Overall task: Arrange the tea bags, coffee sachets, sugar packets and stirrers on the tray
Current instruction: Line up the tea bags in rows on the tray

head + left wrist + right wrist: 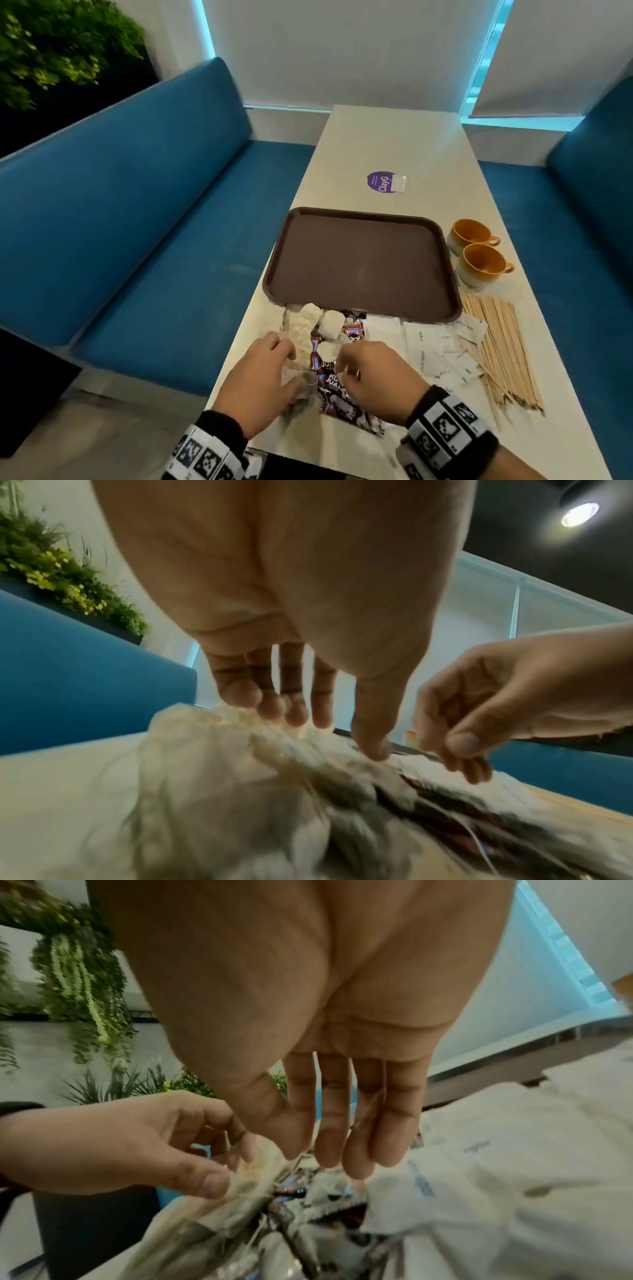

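The brown tray (363, 263) lies bare in the middle of the table. In front of it are a heap of pale tea bags (308, 325), dark coffee sachets (334, 383), white sugar packets (428, 346) and a spread of wooden stirrers (496, 349). My left hand (291, 370) holds a tea bag (240, 750) from the near end of the heap between thumb and fingers. My right hand (342, 363) hovers just right of it, over the sachets. Its thumb and forefinger (455, 748) pinch a thin tea bag string. The strings (369, 1110) run between its fingers.
Two orange cups (479, 250) stand right of the tray. A purple round sticker (380, 181) lies beyond it. Blue bench seats (154, 222) flank the narrow table on both sides. The table's near edge (308, 459) is just below my wrists.
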